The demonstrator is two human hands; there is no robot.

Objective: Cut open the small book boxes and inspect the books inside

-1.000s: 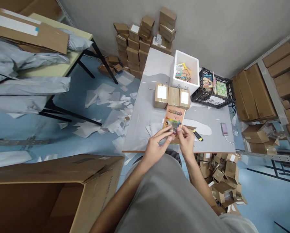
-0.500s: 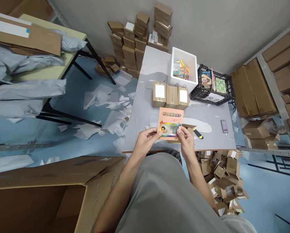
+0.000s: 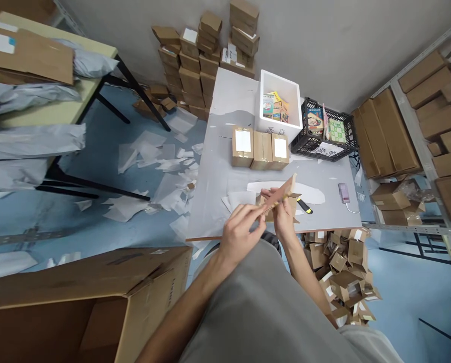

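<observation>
A thin salmon-coloured book is tilted nearly edge-on above the table's near side. My left hand pinches its lower left end between thumb and fingers. From the right, my right hand grips the same book, with some fingers passing behind it. Under the hands lies an open cardboard box, largely covered by them. Just to its right rests a black and yellow utility knife.
On the table stand three taped boxes, a white foam bin with books, a black crate and a phone. A large open carton is at my left. Cardboard boxes heap up at right; paper scraps litter the floor.
The book has turned from showing its front cover to nearly edge-on. My left hand has rolled over with it, and my right hand's fingers have shifted behind it. The view has moved slightly.
</observation>
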